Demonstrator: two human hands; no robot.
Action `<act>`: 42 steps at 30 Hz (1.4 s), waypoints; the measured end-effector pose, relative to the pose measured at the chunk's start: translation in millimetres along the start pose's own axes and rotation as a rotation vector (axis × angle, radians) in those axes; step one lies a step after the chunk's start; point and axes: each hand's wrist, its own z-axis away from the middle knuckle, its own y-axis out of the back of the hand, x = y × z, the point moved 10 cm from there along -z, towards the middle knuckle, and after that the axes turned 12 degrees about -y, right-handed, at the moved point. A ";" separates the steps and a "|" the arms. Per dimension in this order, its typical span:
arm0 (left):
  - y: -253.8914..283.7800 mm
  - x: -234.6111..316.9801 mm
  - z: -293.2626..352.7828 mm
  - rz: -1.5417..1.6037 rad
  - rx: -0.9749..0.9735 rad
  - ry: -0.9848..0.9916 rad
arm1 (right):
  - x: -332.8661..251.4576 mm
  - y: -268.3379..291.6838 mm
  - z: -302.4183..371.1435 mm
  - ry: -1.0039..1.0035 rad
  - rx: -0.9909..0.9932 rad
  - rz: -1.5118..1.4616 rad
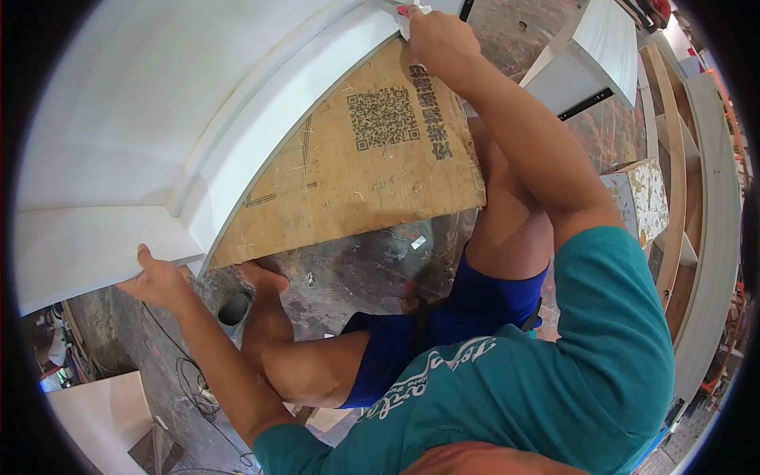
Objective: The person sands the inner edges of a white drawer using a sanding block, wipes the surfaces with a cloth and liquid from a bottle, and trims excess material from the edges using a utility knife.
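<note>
I see the white cabinet [103,119] filling 10 o'clock, its near rim overlapping a sheet of brown cardboard [340,178] around 11; I'd judge the cardboard is there to spare the white boards from scuffs. What lies under it is hidden from me. My left hand [156,283], close to 9, pinches the cabinet's rim, thumb above and fingers tucked below, presumably to steady it. My right hand [445,39], between 12 and 1, is closed around a white scrap [404,28] at the cabinet's far edge, a bit of red showing by the fingers; cloth or paper, I cannot tell.

The floor [336,294] is grey, stained and littered. A black cable [209,412] tangles at 8, a white box [613,47] with a black rail sits at 2, and a long wooden frame [675,150] runs past 3, bowed by my lens.
</note>
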 end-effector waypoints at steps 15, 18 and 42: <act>2.8 -3.5 2.9 0.037 0.050 0.045 | 30.0 -8.0 -0.7 0.013 0.039 -0.073; 0.9 -2.0 4.0 0.058 0.044 0.021 | 33.8 -3.3 1.6 0.002 0.032 -0.159; 1.8 2.8 8.2 0.086 0.076 0.127 | -91.7 -66.4 -120.6 0.322 0.051 -0.223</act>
